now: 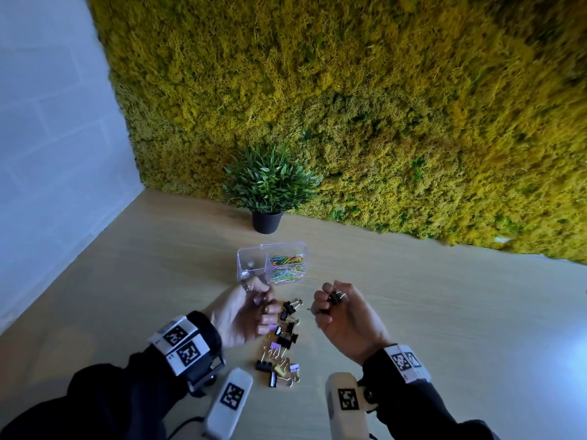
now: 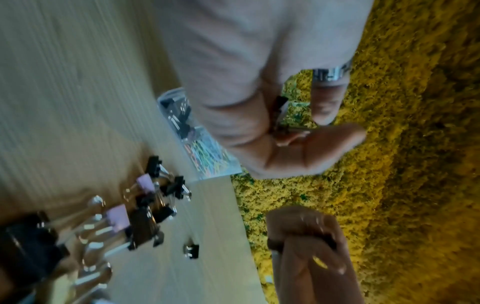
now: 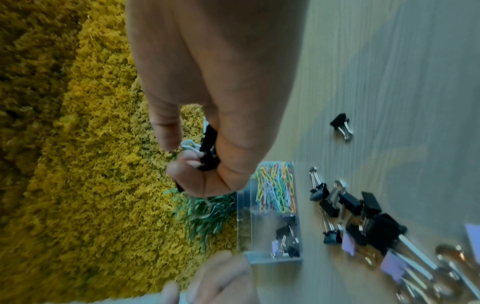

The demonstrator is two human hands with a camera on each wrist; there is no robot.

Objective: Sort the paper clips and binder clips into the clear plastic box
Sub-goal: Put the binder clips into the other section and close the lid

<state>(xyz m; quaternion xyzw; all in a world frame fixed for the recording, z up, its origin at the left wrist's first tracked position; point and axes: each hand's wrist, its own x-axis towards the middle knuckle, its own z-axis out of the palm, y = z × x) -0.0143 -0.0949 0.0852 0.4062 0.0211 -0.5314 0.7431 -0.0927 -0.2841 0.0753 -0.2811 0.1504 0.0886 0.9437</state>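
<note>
The clear plastic box [image 1: 251,265] stands on the table beyond both hands. Coloured paper clips [image 1: 287,265] fill its right compartment; the right wrist view shows a few binder clips [image 3: 285,240] in the other one. A pile of black, lilac and yellow binder clips [image 1: 282,341] lies between my hands. My left hand [image 1: 265,308] hovers just before the box, fingers curled round a small black binder clip [image 2: 280,101]. My right hand [image 1: 327,303] is raised to the right of the pile and grips black binder clips [image 3: 207,148] in its curled fingers.
A potted green plant [image 1: 268,185] stands behind the box against a yellow-green moss wall [image 1: 381,106]. One black binder clip [image 3: 341,125] lies apart from the pile. The light wooden table [image 1: 444,312] extends to the right; a white wall [image 1: 47,122] is on the left.
</note>
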